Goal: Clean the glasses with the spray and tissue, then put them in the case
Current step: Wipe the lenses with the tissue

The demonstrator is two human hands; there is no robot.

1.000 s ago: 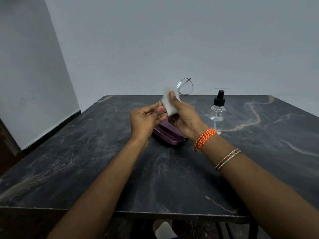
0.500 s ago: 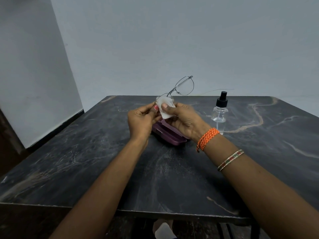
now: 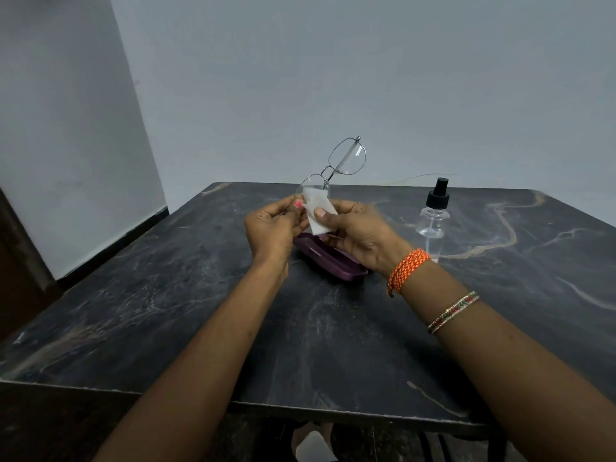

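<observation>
Head view: both hands' grips pinch a white tissue (image 3: 318, 211) round the lower lens of thin metal-framed glasses (image 3: 346, 157), left hand (image 3: 271, 228), right hand (image 3: 361, 233), above a purple case (image 3: 336, 263)

No legible txt, labels or nos. anywhere.

**Materials and finishes around the hands**

The glasses (image 3: 340, 165) rising above the hands have a thin grey metal frame with a slight shine and clear, glossy lenses. The tissue (image 3: 318, 211) between the fingers is white, soft, matt paper. Under the hands, the case (image 3: 333, 261) looks like smooth purple plastic with a dull sheen. Right of the hands, the spray bottle (image 3: 433, 215) is clear glossy plastic with a black matt cap. The tabletop (image 3: 166, 295) is dark veined stone, smooth and faintly glossy.
</observation>
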